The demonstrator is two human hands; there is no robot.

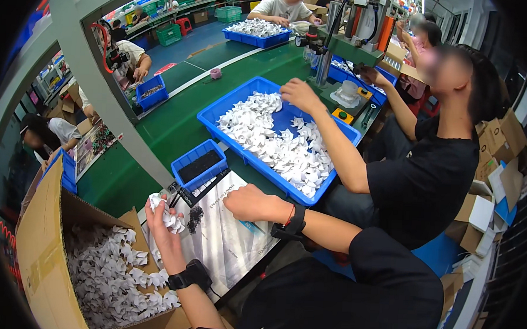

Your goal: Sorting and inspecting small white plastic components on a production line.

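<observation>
Several white plastic parts with fin-like petals (171, 221) rest in my left hand (165, 238), its fingers curled around them. My right hand (249, 202) is closed above the work surface (236, 245), which is covered with a printed plastic sheet. Whatever its fingers hold, if anything, is hidden. Between my hands lies a small heap of tiny black parts (195, 218). Beyond it stands a small blue bin (183, 160) with more black parts inside. Left of my left forearm, an open cardboard box (41, 255) holds a mass of the same white parts.
A large blue tray (252, 159) of white parts lies ahead on the green table (159, 137). A co-worker's arm (335, 138) reaches over it from the right. A grey metal post (111, 93) rises at the left. A press machine (345, 39) stands at the back right.
</observation>
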